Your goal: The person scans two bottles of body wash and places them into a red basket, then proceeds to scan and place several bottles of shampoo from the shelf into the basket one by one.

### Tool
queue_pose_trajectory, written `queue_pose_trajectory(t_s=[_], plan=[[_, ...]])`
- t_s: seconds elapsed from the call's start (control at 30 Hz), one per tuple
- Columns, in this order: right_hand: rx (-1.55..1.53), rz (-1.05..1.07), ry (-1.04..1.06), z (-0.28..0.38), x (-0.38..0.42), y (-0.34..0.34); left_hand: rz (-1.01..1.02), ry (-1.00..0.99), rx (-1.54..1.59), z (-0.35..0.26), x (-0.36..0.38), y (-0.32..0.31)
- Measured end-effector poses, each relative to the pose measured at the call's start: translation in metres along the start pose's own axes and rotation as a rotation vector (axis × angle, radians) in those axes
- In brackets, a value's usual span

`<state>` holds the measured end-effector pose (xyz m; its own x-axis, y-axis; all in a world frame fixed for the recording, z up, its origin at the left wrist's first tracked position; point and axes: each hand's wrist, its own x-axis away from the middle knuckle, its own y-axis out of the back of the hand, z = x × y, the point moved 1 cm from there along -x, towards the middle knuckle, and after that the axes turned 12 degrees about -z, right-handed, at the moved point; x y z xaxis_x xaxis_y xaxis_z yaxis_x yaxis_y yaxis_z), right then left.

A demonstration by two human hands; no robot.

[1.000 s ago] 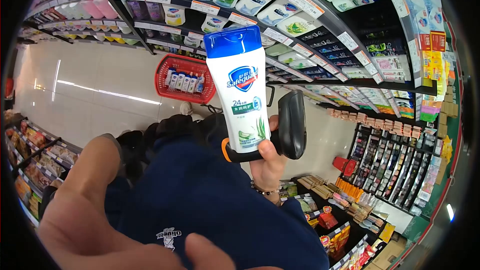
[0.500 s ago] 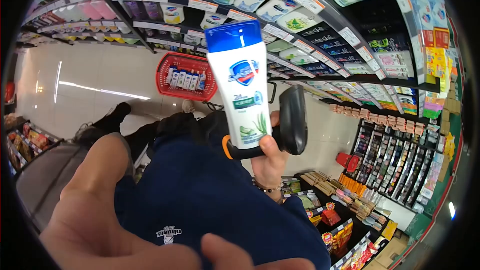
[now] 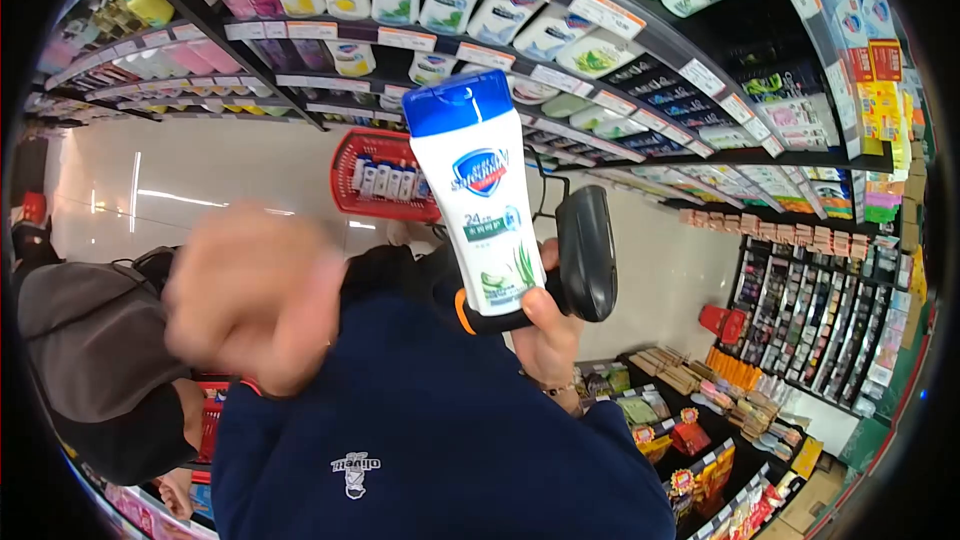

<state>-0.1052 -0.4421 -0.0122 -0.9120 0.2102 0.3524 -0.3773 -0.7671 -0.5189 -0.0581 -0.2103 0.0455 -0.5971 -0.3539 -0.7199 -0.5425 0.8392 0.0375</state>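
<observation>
In my right hand [image 3: 550, 335] are a white body wash bottle [image 3: 478, 210] with a blue cap and a black handheld scanner [image 3: 587, 253] with an orange edge. The bottle stands slightly tilted, label facing me, my thumb pressed against its lower corner. The fingers behind are mostly hidden. My left hand [image 3: 255, 300] is raised to the left of the bottle, apart from it and smeared by motion, so its fingers cannot be read. Beyond the bottle, a red shopping basket [image 3: 375, 208] on the floor holds several white bottles [image 3: 392, 183].
Shelves [image 3: 560, 75] packed with bottles and price tags run across the front. To my left is another person [image 3: 95, 340] in a grey-brown top, beside a second red basket [image 3: 208, 425]. Display racks [image 3: 800, 310] and packaged goods [image 3: 690, 437] stand on the right.
My left hand has swung up and away from the lower front, toward the left of the bottle. The bottle has shifted slightly down. The other person's torso and the second basket show more now.
</observation>
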Motion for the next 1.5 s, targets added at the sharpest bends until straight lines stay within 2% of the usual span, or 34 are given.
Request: queue_pose_trajectory(t_s=[0.07,0.1,0.17,0.2,0.27,0.3,0.5,0.7,0.83,0.97,1.07,1.13,1.27,1.43,1.5], plan=[[-0.006,0.027,-0.025,0.000,0.000,-0.002,0.002,0.545,0.161,0.020,0.026,-0.025],[0.000,0.043,-0.032,-0.002,-0.001,-0.001,0.078,0.745,0.308,0.023,0.032,-0.034],[0.022,0.064,-0.055,-0.002,-0.002,-0.003,0.209,0.885,0.624,0.035,0.061,-0.044],[0.033,0.071,-0.057,-0.003,-0.002,-0.005,0.282,0.973,0.664,0.034,0.070,-0.045],[0.052,0.084,-0.068,-0.006,-0.001,-0.008,0.429,1.106,0.921,0.029,0.066,-0.050],[0.056,0.105,-0.066,-0.007,0.000,-0.011,0.411,1.136,0.982,0.027,0.065,-0.051],[0.073,0.206,-0.061,-0.006,0.004,-0.016,0.333,1.257,1.279,0.022,0.059,-0.055],[0.143,0.271,-0.006,-0.009,0.004,-0.011,0.328,1.262,1.237,0.027,0.060,-0.050],[0.428,0.214,0.092,-0.010,0.002,-0.016,0.200,1.264,1.041,0.028,0.069,-0.048],[0.510,0.211,0.124,-0.006,0.006,-0.021,0.276,1.313,1.057,0.031,0.072,-0.043],[0.559,0.268,0.208,-0.005,0.006,-0.023,0.203,1.370,1.075,0.026,0.069,-0.043],[0.605,0.335,0.241,-0.001,0.004,-0.023,0.216,1.360,1.214,0.033,0.075,-0.041],[0.466,0.329,0.176,0.001,0.008,-0.030,0.087,1.359,1.354,0.033,0.079,-0.045],[0.450,0.269,0.122,-0.001,0.015,-0.022,0.178,1.355,1.407,0.033,0.076,-0.042],[0.494,0.264,0.190,-0.001,0.014,-0.023,0.167,1.353,1.402,0.031,0.073,-0.044]])
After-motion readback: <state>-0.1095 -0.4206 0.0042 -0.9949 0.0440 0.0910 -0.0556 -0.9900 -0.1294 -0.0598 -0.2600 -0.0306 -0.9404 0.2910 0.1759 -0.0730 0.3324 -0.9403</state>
